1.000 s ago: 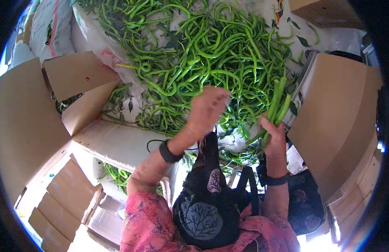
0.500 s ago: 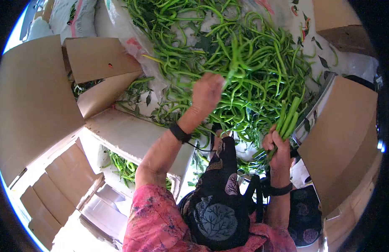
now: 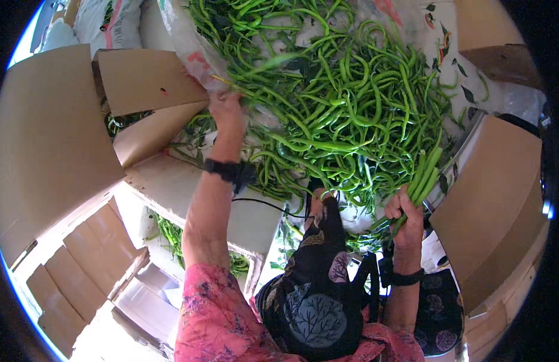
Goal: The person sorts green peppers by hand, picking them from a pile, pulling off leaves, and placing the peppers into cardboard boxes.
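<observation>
A large heap of long green chili peppers [image 3: 364, 114] is spread over a pale sheet before me. My right hand [image 3: 405, 208] is closed around a small bunch of green chili peppers [image 3: 425, 175], held upright at the right edge of the heap. My left hand [image 3: 227, 107] is at the heap's left side, close to the clear plastic sheet [image 3: 198, 57] and a yellowish pepper [image 3: 221, 80]. Motion smears its fingers, so I cannot see whether they hold anything. A blurred green streak [image 3: 279, 61] shows above the heap, to the right of this hand.
Open cardboard boxes stand at the left [image 3: 47, 151] and right [image 3: 490, 205]. A white foam box [image 3: 201, 205] at lower left has more green peppers [image 3: 171, 235] beside its wall. Filled sacks [image 3: 107, 27] lie at the upper left. Loose leaves and red bits are scattered at the upper right.
My left hand has moved left from the middle of the heap to the plastic sheet's edge; the peppers blurred at its fingers before no longer show there. My right hand keeps its bunch, barely shifted.
</observation>
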`<state>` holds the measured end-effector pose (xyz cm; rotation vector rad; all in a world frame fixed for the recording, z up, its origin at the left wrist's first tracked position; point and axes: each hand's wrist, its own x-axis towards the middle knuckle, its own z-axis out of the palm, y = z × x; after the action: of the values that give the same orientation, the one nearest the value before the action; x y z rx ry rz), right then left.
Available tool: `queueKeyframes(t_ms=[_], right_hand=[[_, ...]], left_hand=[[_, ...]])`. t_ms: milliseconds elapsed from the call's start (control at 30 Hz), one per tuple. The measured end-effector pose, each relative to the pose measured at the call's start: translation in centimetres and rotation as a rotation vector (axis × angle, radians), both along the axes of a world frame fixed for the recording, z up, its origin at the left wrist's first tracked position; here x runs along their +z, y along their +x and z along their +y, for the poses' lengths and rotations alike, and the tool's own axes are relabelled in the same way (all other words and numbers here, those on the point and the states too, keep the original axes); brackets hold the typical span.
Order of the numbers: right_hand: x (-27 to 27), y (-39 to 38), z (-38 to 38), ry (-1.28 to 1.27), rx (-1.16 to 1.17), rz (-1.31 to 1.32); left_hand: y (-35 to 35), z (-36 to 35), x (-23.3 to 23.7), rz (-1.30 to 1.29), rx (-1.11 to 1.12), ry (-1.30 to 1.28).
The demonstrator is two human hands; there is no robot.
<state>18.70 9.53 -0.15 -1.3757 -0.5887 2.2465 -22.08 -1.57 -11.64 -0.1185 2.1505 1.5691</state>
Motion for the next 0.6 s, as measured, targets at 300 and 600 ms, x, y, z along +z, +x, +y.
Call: queueKeyframes(t_ms=[300,600], right_hand=[[0.7,-0.5,0.2,-0.008,0.031,-0.034],[4.9,-1.2,-0.1,0.050,0.019,0.038]], left_hand=[[-1.7,4.9,6.9,0.294,-0.433,-0.002],[3.6,8.4,27.1,0.450,-0.415,0.315]])
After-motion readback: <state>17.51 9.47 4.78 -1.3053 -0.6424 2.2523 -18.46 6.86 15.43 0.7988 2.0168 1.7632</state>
